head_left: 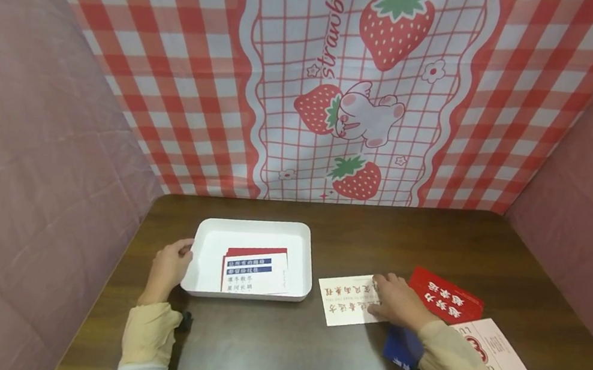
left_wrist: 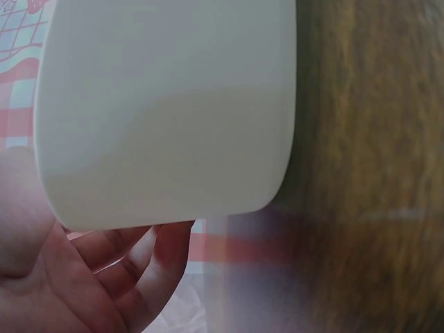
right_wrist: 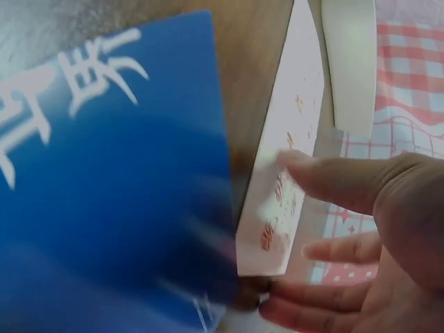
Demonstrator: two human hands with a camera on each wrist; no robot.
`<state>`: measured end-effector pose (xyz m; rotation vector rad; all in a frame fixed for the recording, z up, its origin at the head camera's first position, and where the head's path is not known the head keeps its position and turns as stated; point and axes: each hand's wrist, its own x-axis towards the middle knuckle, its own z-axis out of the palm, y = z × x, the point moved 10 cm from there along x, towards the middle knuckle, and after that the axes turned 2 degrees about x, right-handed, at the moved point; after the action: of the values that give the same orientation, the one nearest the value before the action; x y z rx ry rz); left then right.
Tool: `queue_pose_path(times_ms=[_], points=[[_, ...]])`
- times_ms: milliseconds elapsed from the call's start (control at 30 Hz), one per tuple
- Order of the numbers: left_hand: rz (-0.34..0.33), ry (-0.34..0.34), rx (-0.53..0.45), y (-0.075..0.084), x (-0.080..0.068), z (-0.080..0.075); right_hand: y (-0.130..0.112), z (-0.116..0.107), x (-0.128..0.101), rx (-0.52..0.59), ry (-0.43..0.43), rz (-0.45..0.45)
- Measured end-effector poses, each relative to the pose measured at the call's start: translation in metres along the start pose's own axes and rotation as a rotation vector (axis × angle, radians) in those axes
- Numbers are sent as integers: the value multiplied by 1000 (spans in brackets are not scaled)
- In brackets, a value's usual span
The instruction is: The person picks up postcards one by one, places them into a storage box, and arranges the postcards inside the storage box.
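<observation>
A white tray [head_left: 195, 271] sits left of centre on the dark wooden table [head_left: 279, 352], with a few printed cards [head_left: 255, 271] lying inside it. My left hand [head_left: 179, 255] holds the tray's left rim, thumb on top and fingers [left_wrist: 149, 260] curled beneath the corner of the tray [left_wrist: 166, 104]. My right hand [head_left: 380, 293] lies on the right end of a cream card [head_left: 344, 301] with red characters. Its thumb [right_wrist: 312, 173] and straight fingers press that cream card [right_wrist: 291, 125].
A red card [head_left: 444, 297], a pale pink card [head_left: 496, 348] and a blue card [head_left: 398, 349] lie under and beside my right forearm. The blue card [right_wrist: 104, 173] fills the right wrist view. A strawberry-print cloth [head_left: 338, 93] hangs behind, with mauve side walls [head_left: 34, 151].
</observation>
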<state>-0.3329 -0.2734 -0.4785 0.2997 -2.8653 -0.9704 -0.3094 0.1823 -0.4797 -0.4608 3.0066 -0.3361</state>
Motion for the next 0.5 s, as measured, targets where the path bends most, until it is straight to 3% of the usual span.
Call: queue_pose_path(times_ms=[133, 367, 500], points=[[5, 10, 3, 0, 1, -3, 0, 2, 1, -24, 20, 95], [-11, -6, 5, -2, 2, 1, -8, 4, 5, -113, 76, 169], [-18, -16, 3, -2, 2, 3, -2, 8, 5, -61, 53, 206]])
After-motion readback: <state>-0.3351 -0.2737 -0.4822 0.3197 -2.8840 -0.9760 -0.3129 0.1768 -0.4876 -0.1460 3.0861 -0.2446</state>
